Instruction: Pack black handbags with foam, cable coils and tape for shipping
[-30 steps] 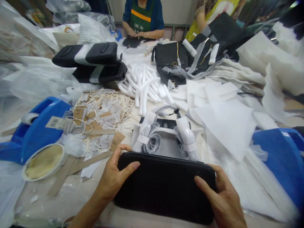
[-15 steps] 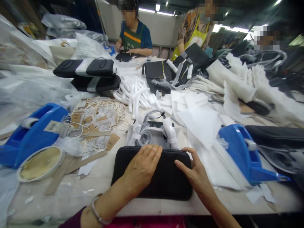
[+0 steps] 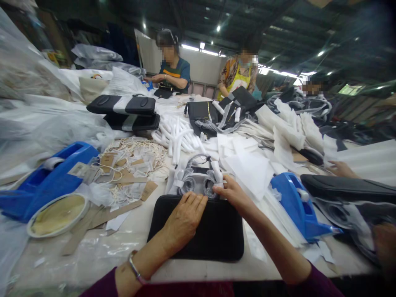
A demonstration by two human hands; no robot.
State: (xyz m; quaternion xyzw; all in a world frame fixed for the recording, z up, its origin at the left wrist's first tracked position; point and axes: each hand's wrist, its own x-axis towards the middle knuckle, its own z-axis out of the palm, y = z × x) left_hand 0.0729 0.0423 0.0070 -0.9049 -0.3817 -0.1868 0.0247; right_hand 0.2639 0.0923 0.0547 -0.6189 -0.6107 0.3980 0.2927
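A black bag [image 3: 213,235] lies flat on the table in front of me. My left hand [image 3: 185,216] rests on its upper face, fingers stretched out and side by side. Beyond the bag's far edge, its handle and strap [image 3: 187,185] are wrapped in clear plastic and white foam, with two coils showing. My right hand [image 3: 232,192] is at the right coil, thumb and fingers closed about the wrapped strap; the fingertips are partly hidden. Paper tags with cream strings [image 3: 136,152] lie in a heap to the left of the bag.
Blue tape dispensers stand left [image 3: 46,177] and right [image 3: 297,206]. A round white-rimmed dish [image 3: 58,214] sits at the left front. White foam tubes [image 3: 176,140] and foam sheets [image 3: 247,161] lie beyond. A co-worker's hand [image 3: 343,169] reaches in at right, near another black bag [image 3: 346,187].
My right hand has moved from the bag's right edge up to the wrapped strap behind it. My left hand stays on the bag. The view has tilted up, and a co-worker's hand has appeared at right.
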